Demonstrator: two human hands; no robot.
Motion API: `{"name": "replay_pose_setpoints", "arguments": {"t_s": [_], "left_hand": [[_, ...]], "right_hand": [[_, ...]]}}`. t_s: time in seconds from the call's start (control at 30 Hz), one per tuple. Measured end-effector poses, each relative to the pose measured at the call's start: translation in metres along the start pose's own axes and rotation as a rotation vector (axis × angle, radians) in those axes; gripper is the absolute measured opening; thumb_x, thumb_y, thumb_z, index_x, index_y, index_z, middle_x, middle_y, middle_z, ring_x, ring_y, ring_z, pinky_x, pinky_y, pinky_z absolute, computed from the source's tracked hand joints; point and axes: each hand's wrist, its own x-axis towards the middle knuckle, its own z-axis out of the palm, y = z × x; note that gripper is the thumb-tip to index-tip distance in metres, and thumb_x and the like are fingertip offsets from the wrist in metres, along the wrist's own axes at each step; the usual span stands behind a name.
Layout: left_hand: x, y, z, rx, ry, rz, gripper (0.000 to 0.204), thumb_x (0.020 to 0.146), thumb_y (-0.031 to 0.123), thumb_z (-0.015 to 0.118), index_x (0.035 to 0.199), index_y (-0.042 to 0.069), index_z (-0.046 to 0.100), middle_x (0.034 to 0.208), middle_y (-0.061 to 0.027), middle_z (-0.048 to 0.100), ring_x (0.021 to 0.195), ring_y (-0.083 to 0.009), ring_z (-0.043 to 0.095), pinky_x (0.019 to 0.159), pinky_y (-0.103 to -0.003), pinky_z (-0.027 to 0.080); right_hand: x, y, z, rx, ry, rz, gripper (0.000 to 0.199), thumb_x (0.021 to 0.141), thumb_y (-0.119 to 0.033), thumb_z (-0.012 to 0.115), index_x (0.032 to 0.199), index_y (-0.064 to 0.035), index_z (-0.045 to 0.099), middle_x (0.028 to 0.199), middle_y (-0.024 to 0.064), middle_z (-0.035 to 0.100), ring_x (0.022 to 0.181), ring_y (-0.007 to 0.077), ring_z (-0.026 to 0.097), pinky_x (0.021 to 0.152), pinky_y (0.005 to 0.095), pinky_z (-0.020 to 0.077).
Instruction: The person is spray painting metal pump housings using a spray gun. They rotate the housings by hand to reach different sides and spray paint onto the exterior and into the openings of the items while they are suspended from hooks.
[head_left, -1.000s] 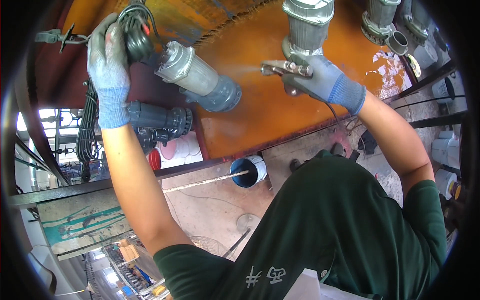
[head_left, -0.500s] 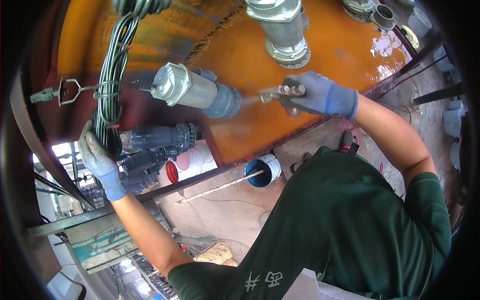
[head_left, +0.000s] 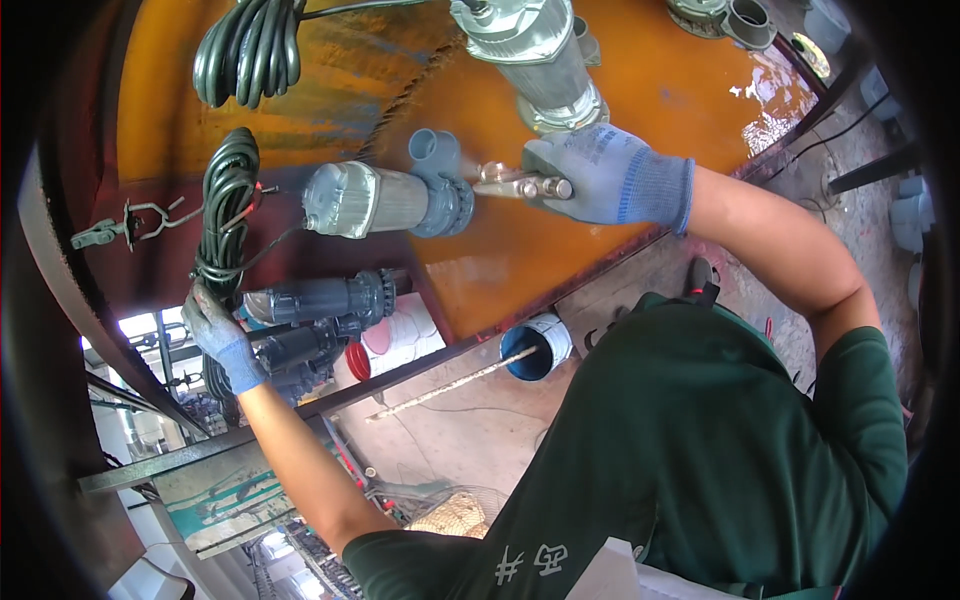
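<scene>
A silver metal pump (head_left: 385, 203) hangs on its side, its flange end and round outlet coated grey-blue. My gloved right hand (head_left: 605, 178) is closed on a metal spray gun (head_left: 520, 187), whose nozzle is close to the pump's flange end. Faint mist shows near the nozzle. My gloved left hand (head_left: 215, 330) grips the lower end of a coiled dark cable (head_left: 228, 190) left of the pump. A thin cable runs from that coil to the pump. Part of my left fingers is hidden behind the coil.
A metal hook (head_left: 125, 228) hangs left of the coil. Another silver pump (head_left: 535, 60) and cable coil (head_left: 248, 55) hang farther off. Dark painted pumps (head_left: 325, 300) are below the left side. An orange-stained panel (head_left: 640, 90) lies behind; a paint bucket (head_left: 540, 347) with a stick is nearer.
The pump has turned, so its outlet now shows at the far side. My right hand with the spray gun moved slightly left. My left hand and the cable coil moved nearer and right.
</scene>
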Motion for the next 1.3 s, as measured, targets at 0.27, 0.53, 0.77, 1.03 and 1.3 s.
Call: {"name": "replay_pose_setpoints", "arguments": {"t_s": [0.27, 0.53, 0.77, 1.03, 1.3], "left_hand": [[-0.011, -0.003, 0.009, -0.013, 0.097, -0.028, 0.047, 0.109, 0.039, 0.053, 0.127, 0.0, 0.07, 0.121, -0.0215, 0.066, 0.115, -0.037, 0.061, 0.101, -0.047, 0.049], [-0.012, 0.002, 0.015, -0.046, 0.134, -0.027, 0.04, 0.102, 0.034, 0.063, 0.12, -0.002, 0.07, 0.122, -0.0208, 0.066, 0.118, -0.0359, 0.056, 0.104, -0.048, 0.045], [-0.017, 0.011, 0.007, -0.165, 0.172, -0.075, 0.045, 0.099, 0.012, 0.062, 0.142, -0.001, 0.06, 0.141, -0.0213, 0.059, 0.134, -0.0345, 0.053, 0.115, -0.045, 0.041], [0.011, 0.166, -0.018, -0.342, 0.058, 0.09, 0.049, 0.111, 0.024, 0.048, 0.154, 0.0, 0.047, 0.158, -0.0172, 0.046, 0.143, -0.0291, 0.045, 0.122, -0.044, 0.032], [0.024, 0.177, 0.0, -0.57, -0.279, -0.064, 0.052, 0.113, 0.032, 0.046, 0.155, 0.001, 0.045, 0.158, -0.014, 0.047, 0.138, -0.0262, 0.051, 0.108, -0.038, 0.048]], "right_hand": [[0.036, -0.023, 0.019, -0.138, 0.069, -0.288, 0.034, 0.095, -0.03, 0.068, 0.111, 0.0002, 0.063, 0.086, 0.0177, 0.07, 0.081, 0.0376, 0.071, 0.072, 0.0489, 0.0561], [0.018, 0.013, 0.033, -0.209, 0.051, -0.215, 0.024, 0.093, -0.023, 0.072, 0.102, -0.0029, 0.063, 0.087, 0.0152, 0.069, 0.078, 0.0342, 0.07, 0.07, 0.046, 0.0551], [-0.056, 0.001, 0.029, 0.761, 0.115, 0.339, 0.021, 0.096, -0.021, 0.072, 0.108, -0.0046, 0.068, 0.082, 0.0074, 0.071, 0.068, 0.0194, 0.067, 0.067, 0.0354, 0.0541], [-0.091, 0.034, 0.026, 0.555, -0.061, 0.365, 0.022, 0.095, -0.025, 0.073, 0.103, -0.0044, 0.068, 0.089, 0.0151, 0.071, 0.081, 0.0305, 0.071, 0.075, 0.0391, 0.0537], [-0.095, 0.046, 0.017, 0.692, 0.034, -0.046, 0.029, 0.091, -0.028, 0.078, 0.102, -0.0045, 0.066, 0.082, 0.0186, 0.066, 0.076, 0.0366, 0.066, 0.07, 0.04, 0.0529]]}}
